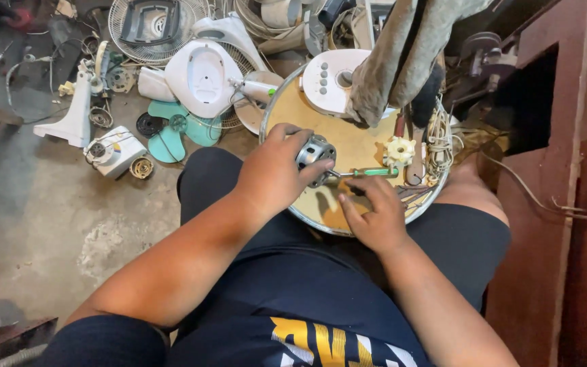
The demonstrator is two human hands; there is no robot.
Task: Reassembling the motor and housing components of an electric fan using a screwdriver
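My left hand (273,173) grips a small silver fan motor (315,155) and holds it over a round wooden tray with a metal rim (348,136) that rests on my lap. A green-handled screwdriver (368,172) lies on the tray with its tip at the motor. My right hand (374,214) rests just below that screwdriver, fingers curled by its shaft; whether it grips the tool is unclear. A cream plastic gear piece (400,151) sits to the right of the screwdriver.
A white fan base with buttons (327,78) and a grey rag (402,54) lie at the tray's far side, coiled cord (437,136) at its right. Fan parts litter the concrete floor: teal blades (171,129), white housings (202,78), a wire guard (151,27). Dark red wooden furniture (565,170) stands right.
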